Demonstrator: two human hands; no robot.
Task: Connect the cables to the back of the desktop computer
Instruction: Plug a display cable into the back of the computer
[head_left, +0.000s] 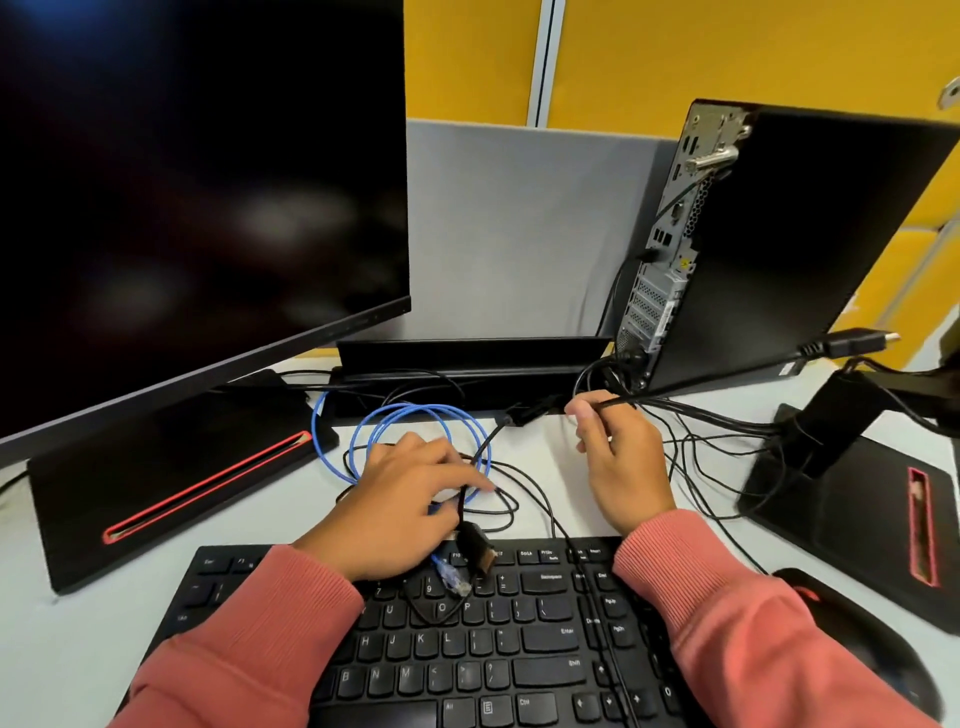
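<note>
The black desktop computer (779, 249) stands at the right rear, its port panel (670, 228) turned toward me with one thin black lead plugged in. My right hand (618, 457) pinches a black cable (701, 379) whose flat plug (857, 342) sticks out to the right in the air. My left hand (405, 509) rests on a coiled blue network cable (363, 436) and grips black leads; a black plug (475, 551) and the clear network plug (456, 579) hang below it over the keyboard.
A black keyboard (519, 644) lies under my wrists, a black mouse (872, 649) at its right. A large dark monitor (197, 197) fills the left, its stand base (166, 483) beneath. A second monitor stand (857, 493) sits right. Loose black cables tangle across the white desk.
</note>
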